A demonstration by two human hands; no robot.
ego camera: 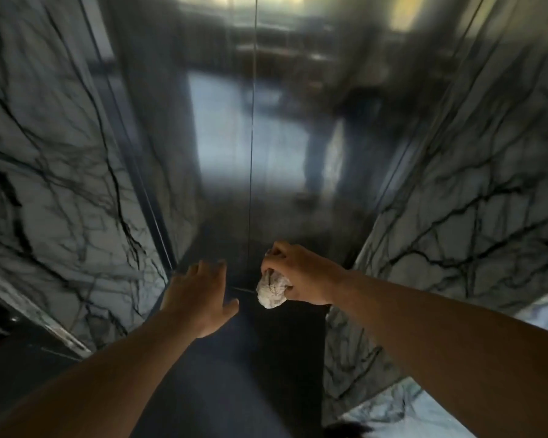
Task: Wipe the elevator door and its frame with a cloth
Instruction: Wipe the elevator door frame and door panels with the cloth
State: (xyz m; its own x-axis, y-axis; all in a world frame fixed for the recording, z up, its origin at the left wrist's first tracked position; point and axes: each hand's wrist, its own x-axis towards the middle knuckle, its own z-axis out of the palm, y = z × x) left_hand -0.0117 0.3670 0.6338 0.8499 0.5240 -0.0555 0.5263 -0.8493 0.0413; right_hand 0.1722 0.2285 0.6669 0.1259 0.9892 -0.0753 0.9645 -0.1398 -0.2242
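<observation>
The shiny metal elevator door (222, 137) fills the middle of the head view, with a thin vertical seam (251, 153) between its two panels. Dark metal frame strips (130, 159) run down both sides. My right hand (298, 273) grips a crumpled white cloth (272, 290) low on the door, just right of the seam. My left hand (203, 295) reaches toward the bottom of the left panel with fingers straight and spread; whether it touches the door is unclear.
White marble walls with dark veins (45, 184) (472, 200) flank the doorway on both sides. The floor (234, 374) below is dark. A blurred reflection of a standing person (326, 147) shows in the right door panel.
</observation>
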